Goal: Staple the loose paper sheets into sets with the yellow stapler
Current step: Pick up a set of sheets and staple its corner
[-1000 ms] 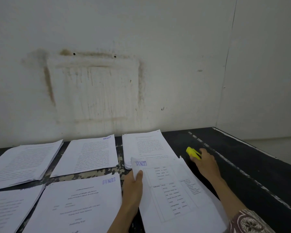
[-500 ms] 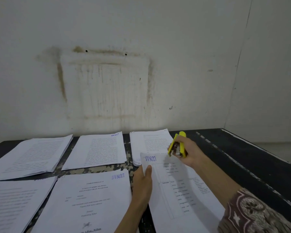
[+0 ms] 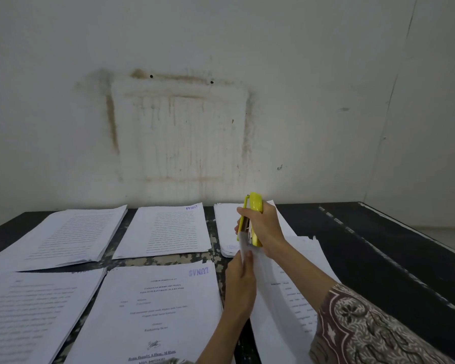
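While L hand (image 3: 241, 286) pinches sheets (image 3: 281, 298), R hand (image 3: 267, 227) grips stapler (image 3: 255, 219).

R hand (image 3: 264, 227): raised off the table, fingers + thumb curled round the stapler (image 3: 255, 206), knuckles to the right, thumb on the near left side.
R forearm: runs up from lower right, bare to the patterned sleeve (image 3: 365, 329).
L hand (image 3: 241, 281): below the R hand, fingers up, pinching the top edge of the sheets (image 3: 273, 298), thumb tip on the paper.
L forearm: bare, enters from bottom centre, angled up-right.
Hands: near each other, not touching.
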Motion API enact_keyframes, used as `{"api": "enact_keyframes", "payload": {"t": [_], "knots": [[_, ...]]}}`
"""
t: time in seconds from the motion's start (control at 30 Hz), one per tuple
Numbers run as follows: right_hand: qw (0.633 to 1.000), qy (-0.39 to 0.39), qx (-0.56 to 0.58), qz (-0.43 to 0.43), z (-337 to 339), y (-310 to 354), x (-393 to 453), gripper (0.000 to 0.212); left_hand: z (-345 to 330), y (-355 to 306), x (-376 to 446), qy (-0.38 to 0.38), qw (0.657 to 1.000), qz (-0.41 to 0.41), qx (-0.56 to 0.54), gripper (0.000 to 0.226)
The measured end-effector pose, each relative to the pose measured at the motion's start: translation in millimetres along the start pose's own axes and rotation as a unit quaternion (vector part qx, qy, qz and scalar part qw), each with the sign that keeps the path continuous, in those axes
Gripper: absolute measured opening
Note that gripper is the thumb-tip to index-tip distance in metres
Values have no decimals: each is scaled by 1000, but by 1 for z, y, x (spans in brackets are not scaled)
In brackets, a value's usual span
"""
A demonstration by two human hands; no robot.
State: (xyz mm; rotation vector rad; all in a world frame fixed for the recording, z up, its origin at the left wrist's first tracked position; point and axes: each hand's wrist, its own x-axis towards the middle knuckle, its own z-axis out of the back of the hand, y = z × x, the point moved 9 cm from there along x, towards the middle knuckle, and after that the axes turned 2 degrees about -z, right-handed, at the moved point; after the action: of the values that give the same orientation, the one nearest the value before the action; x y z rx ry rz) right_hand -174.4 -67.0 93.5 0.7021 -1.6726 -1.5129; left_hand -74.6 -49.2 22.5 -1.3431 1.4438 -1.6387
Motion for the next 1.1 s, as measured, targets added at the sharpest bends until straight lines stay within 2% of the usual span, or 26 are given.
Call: {"api": "enact_keyframes", "payload": {"t": [0.37,0.57,0.7,1.0,1.1], "knots": [[993,-2,-96,65,-11,14,-3,35,-7,-1,1,21,999,-26,-1,24],[988,9,-125,85,-15,16,-3,35,-9,4,1,28,999,-20,13,25],[987,2,-126,95,-16,16,-4,35,-10,5,2,30,999,-23,14,36],[984,-14,-134,114,-15,15,-5,38,-10,11,2,32,999,-6,13,23],[985,-25,-127,117,-13,13,-5,39,-11,11,2,36,999,-11,17,29]]}}
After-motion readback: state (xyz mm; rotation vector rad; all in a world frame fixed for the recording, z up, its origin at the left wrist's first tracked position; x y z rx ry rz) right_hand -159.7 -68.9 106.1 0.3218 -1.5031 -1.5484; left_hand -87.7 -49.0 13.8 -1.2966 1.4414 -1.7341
